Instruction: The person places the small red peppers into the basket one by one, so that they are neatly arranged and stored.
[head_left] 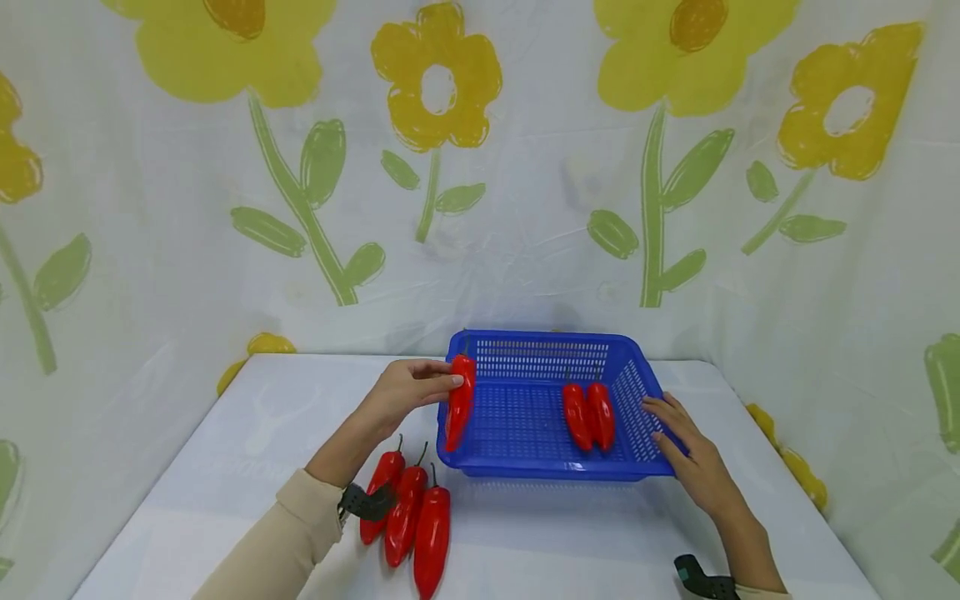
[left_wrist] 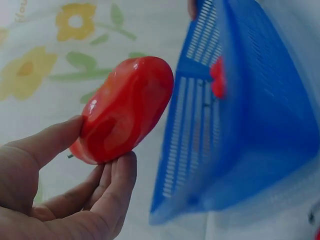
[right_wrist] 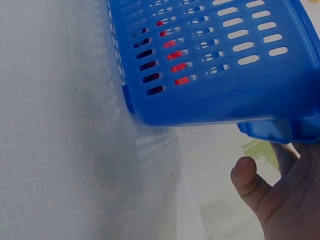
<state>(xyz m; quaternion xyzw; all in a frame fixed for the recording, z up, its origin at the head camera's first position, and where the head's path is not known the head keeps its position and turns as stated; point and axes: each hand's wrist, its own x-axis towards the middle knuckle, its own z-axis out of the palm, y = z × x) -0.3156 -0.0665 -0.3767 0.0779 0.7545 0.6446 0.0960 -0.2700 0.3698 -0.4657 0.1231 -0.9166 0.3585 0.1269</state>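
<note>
My left hand (head_left: 408, 390) pinches a red chili pepper (head_left: 461, 404) between thumb and fingers, above the left end of a blue plastic basket (head_left: 551, 471). The left wrist view shows the held pepper (left_wrist: 125, 110) apart from the table, close to the basket (left_wrist: 270, 125). Two more red peppers (head_left: 588, 417) lie side by side inside the basket, toward its right end. My right hand (head_left: 693, 454) is at the basket's right rim, its fingers extended over the edge. In the right wrist view the thumb (right_wrist: 246, 175) stands off from the basket wall (right_wrist: 210, 100).
Three red peppers with green stems (head_left: 405, 517) lie on the white table (head_left: 540, 550) in front of the basket's left corner, below my left forearm. A white curtain with yellow flowers (head_left: 510, 208) hangs behind and around the table.
</note>
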